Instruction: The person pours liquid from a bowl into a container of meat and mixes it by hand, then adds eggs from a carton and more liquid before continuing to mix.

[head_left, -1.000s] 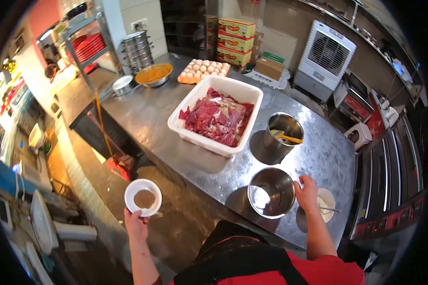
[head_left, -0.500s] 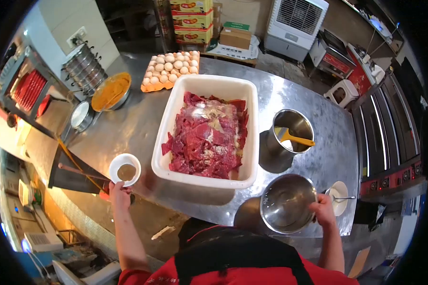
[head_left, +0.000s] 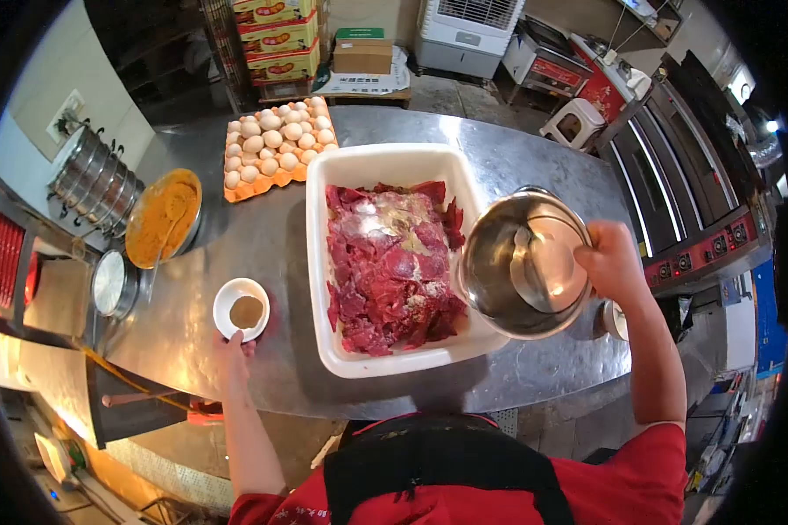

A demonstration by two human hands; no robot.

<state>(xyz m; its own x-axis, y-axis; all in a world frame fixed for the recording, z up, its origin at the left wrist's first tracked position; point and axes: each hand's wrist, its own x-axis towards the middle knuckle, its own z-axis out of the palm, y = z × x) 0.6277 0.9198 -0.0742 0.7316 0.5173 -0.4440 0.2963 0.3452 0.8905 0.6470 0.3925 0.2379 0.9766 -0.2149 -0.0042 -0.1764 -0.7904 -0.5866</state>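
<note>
My left hand (head_left: 235, 354) grips the near edge of a small white bowl (head_left: 224, 304) with brown powder (head_left: 246, 311) in it. My right hand (head_left: 612, 256) is closed on the rim of a shiny metal bowl (head_left: 490, 280), raised and tilted with its mouth facing me, overlapping the right edge of a white plastic tub (head_left: 385, 362). Sliced raw red meat (head_left: 390, 276) fills much of the tub, with white and tan powder sprinkled on top. A metal pot (head_left: 534, 190) is mostly hidden behind the metal bowl.
An orange tray of eggs (head_left: 276, 140) stands behind the tub. To the left are a basin of orange paste (head_left: 164, 219), a metal container of white contents (head_left: 110, 284) and stacked steamers (head_left: 96, 184). A white bowl (head_left: 617, 321) shows partly under my right arm.
My right hand has lifted the metal bowl from the right of the table up and leftward to the tub's edge, tilting it. The left hand still holds the white bowl.
</note>
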